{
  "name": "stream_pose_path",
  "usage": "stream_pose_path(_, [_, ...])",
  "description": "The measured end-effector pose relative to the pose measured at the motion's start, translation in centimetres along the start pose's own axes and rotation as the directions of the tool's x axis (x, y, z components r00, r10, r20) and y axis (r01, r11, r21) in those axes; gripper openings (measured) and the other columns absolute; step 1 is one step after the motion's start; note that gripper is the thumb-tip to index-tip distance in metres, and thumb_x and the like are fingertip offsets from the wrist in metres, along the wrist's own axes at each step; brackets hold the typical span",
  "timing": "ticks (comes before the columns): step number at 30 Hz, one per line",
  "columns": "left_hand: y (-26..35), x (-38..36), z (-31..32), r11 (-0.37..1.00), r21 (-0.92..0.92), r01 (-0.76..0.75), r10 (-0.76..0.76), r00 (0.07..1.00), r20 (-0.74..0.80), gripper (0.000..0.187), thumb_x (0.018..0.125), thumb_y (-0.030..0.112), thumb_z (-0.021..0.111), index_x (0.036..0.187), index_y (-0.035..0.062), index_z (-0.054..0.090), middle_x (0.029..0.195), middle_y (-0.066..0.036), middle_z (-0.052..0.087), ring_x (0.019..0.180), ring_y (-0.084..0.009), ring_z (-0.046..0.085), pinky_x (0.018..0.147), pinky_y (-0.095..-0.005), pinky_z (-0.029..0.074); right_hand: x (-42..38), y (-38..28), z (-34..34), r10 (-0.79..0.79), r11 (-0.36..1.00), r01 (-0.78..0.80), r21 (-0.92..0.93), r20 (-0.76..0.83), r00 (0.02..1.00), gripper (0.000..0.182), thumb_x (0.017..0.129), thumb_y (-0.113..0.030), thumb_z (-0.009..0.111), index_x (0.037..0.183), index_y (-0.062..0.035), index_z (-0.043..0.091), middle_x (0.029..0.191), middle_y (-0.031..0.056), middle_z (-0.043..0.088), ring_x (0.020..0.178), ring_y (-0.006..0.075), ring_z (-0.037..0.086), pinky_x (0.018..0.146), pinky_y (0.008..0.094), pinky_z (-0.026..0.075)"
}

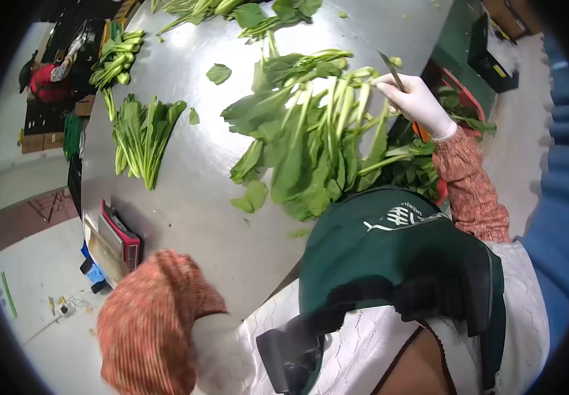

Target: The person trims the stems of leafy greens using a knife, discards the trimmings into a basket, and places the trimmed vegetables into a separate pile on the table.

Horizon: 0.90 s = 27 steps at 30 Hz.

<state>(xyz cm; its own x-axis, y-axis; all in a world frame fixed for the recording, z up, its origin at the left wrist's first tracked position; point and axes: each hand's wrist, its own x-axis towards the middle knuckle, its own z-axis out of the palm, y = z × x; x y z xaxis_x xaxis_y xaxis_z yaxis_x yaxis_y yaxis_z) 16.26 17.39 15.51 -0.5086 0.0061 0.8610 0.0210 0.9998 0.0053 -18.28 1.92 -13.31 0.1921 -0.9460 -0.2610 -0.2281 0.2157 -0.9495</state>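
My right hand [416, 102], in a white glove, is closed around a small knife [391, 71] with its blade pointing up and away. Right beside that hand, the cut-looking pale ends of a big loose pile of leafy greens [311, 138] spread over the metal table [199, 151]. Only the patterned orange sleeve [159, 316] of my left arm shows at the lower left; the hand itself is out of sight. A neat bunch of greens [145, 138] lies left of the pile, and single leaves [219, 74] are scattered between.
More greens [117, 58] sit at the table's far left edge and along the top. A red-edged scale [121, 234] stands lower left. On the right, a red container [462, 95] holds leaves, near a black crate [492, 56]. Another person [51, 82] works at far left.
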Motion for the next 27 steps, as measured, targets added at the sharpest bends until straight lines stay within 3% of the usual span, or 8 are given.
stream_pose_path(8, [2.0,2.6,3.4,0.991,0.128,-0.049,0.037,0.995,0.098,0.039,0.091,0.031,0.059,0.117,0.0023,0.061,0.123,-0.017,0.059,0.111,-0.0292,0.056,0.099,-0.0473,0.042,-2.4,0.8,-2.6,-0.067,0.994,0.061,-0.09,-0.067,0.995,0.028,0.1,-0.026,0.054,0.116,-0.0067,0.067,0.068,-0.0063,0.05,0.056,0.0013,0.045,0.049,0.0187,0.034])
stream_pose_path(11, [2.4,3.0,3.9,0.986,0.151,-0.066,0.05,0.993,0.109,0.039,0.091,0.032,0.059,0.116,0.003,0.062,0.122,-0.017,0.06,0.11,-0.0291,0.057,0.099,-0.0471,0.043,-3.9,0.6,-3.1,-0.017,0.998,0.013,-0.058,-0.079,0.997,0.03,0.1,-0.028,0.053,0.117,-0.0074,0.067,0.064,-0.0067,0.049,0.054,0.0006,0.043,0.047,0.0182,0.031])
stream_pose_path(14, [2.5,3.3,4.3,0.98,0.18,-0.081,0.062,0.992,0.107,0.038,0.091,0.034,0.06,0.115,0.0037,0.063,0.121,-0.017,0.061,0.109,-0.0289,0.057,0.099,-0.047,0.043,-4.6,1.2,-3.6,0.029,0.999,-0.033,-0.025,-0.114,0.993,0.03,0.097,-0.034,0.06,0.107,-0.0071,0.069,0.06,-0.0072,0.049,0.047,0.0001,0.037,0.043,0.0181,0.029])
stream_pose_path(17, [2.3,3.3,4.5,0.974,0.21,-0.082,0.059,0.992,0.112,0.038,0.091,0.035,0.06,0.114,0.0043,0.064,0.119,-0.016,0.062,0.107,-0.0288,0.058,0.099,-0.0468,0.044,-4.6,2.2,-3.8,0.005,1.0,-0.004,0.003,-0.113,0.994,0.029,0.097,-0.035,0.06,0.106,-0.0085,0.069,0.059,-0.0071,0.049,0.046,0.0002,0.037,0.043,0.0183,0.028])
stream_pose_path(21, [1.9,3.2,4.7,0.965,0.25,-0.083,0.056,0.992,0.113,0.038,0.091,0.037,0.061,0.112,0.0052,0.065,0.117,-0.016,0.063,0.106,-0.0286,0.06,0.098,-0.0466,0.045,-4.7,2.3,-3.4,0.074,0.997,-0.076,-0.019,-0.091,0.993,0.031,0.1,-0.031,0.054,0.116,-0.0089,0.067,0.062,-0.0066,0.05,0.047,0.0002,0.038,0.043,0.0181,0.03])
stream_pose_path(27, [1.0,2.7,3.6,0.936,0.336,-0.103,0.075,0.992,0.097,0.038,0.091,0.04,0.062,0.11,0.0066,0.067,0.115,-0.016,0.065,0.103,-0.0284,0.061,0.098,-0.0463,0.046,-4.1,2.2,-1.9,0.119,0.993,-0.119,-0.004,-0.043,0.992,0.029,0.099,-0.028,0.055,0.113,-0.0066,0.068,0.062,-0.0067,0.049,0.049,0.0002,0.039,0.045,0.0183,0.03])
